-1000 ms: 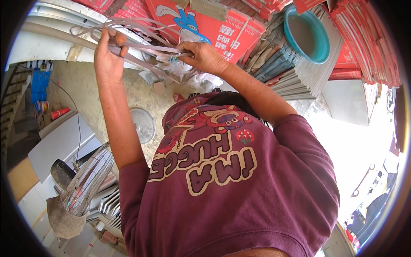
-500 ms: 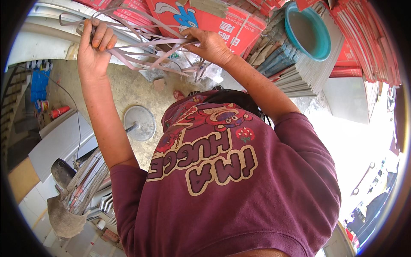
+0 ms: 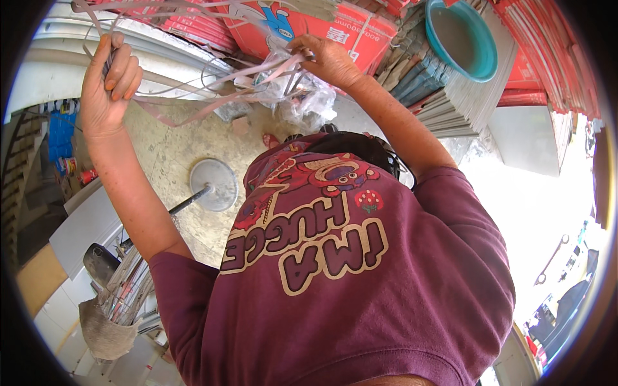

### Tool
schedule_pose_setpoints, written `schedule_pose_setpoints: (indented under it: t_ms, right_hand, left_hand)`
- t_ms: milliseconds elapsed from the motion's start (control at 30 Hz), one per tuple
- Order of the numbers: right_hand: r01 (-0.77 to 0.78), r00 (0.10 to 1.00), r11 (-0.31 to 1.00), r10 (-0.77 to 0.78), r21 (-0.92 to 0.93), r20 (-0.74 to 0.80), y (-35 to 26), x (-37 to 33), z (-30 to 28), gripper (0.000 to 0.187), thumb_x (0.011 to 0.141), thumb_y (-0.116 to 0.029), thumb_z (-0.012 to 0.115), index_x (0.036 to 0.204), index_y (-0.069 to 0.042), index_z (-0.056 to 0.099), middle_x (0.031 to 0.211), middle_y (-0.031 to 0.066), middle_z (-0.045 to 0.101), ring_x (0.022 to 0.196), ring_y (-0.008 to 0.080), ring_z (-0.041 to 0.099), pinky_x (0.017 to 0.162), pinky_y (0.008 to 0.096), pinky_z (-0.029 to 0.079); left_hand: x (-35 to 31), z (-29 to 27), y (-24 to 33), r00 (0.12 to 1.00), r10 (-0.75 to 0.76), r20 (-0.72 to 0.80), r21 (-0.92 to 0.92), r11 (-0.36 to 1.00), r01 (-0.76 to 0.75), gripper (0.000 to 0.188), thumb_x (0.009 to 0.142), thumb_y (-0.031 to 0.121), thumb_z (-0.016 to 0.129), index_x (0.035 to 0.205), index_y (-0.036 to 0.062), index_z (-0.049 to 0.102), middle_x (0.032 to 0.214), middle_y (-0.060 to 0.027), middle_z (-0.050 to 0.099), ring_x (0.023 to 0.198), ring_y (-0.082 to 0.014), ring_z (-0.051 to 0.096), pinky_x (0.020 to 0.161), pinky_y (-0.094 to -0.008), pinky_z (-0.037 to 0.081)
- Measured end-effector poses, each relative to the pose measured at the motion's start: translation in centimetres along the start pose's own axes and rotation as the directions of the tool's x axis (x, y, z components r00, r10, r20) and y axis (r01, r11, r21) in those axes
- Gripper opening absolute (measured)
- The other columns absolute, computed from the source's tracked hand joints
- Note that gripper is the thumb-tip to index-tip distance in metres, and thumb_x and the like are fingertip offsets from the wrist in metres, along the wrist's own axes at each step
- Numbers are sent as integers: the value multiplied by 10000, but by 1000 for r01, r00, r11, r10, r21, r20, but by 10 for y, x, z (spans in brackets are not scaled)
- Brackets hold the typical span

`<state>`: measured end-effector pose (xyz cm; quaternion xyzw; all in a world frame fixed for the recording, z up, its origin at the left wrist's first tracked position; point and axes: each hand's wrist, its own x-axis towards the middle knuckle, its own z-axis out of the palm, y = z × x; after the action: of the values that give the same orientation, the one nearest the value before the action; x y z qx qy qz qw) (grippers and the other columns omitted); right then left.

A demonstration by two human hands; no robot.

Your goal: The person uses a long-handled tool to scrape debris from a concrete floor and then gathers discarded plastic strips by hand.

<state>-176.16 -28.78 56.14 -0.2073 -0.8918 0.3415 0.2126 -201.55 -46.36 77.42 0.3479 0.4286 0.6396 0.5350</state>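
Between my raised hands stretch several loose loops of pale, flat plastic strapping (image 3: 205, 110). My left hand (image 3: 112, 83), at the upper left, is closed around one end of the bundle, with loops standing up above its fingers. My right hand (image 3: 328, 59), at the upper middle, pinches the other part of the strapping between thumb and fingers. Crumpled clear plastic wrap (image 3: 310, 103) lies below and beside the right hand; I cannot tell whether it touches the strapping.
Red cartons (image 3: 367, 38) stand behind my right hand. A teal basin (image 3: 494, 48) of murky water rests on stacked grey boards (image 3: 467, 100). On the concrete floor stands a round metal base (image 3: 215, 183) with a pole. A sack of long scraps (image 3: 106, 328) is at lower left.
My left hand has moved left and slightly down, away from my right, which shifted up a little. The strapping between them is spread wider, and more plastic wrap shows.
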Motion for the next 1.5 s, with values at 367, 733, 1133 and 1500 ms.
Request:
schedule_pose_setpoints:
  t_ms: [367,733,1133,1500]
  right_hand:
    - [4,999,1000,-4,21,35,3,20,-30,870,633,-392,760,1344,-129,334,1251,195,450,1161,344,457,974,396,387]
    - [221,972,864,-236,452,-24,-67,59,-67,1070,591,-398,822,1382,-3,220,1369,208,331,1261,296,340,1015,383,327]
    - [-81,956,735,-133,673,260,-78,73,-15,721,638,-388,762,1214,-72,466,874,119,605,742,218,600,665,323,492]
    - [95,982,993,-105,70,159,16,62,36,649,696,-393,682,1228,-77,487,1129,156,555,1008,294,550,882,374,434]
  left_hand:
    - [5,26,2,995,-67,76,226,973,48,230,967,247,397,858,53,456,462,66,252,344,-23,189,340,-175,182]
    - [10,38,2,984,-174,43,331,932,150,253,945,289,453,823,67,465,455,75,258,341,-9,204,338,-174,170]
    - [12,36,7,988,-63,143,301,953,18,268,945,322,444,808,92,454,441,89,275,332,-10,188,346,-178,159]
    - [-8,8,52,969,14,246,202,977,-65,240,933,301,471,784,114,451,439,90,282,348,-30,192,427,-182,202]
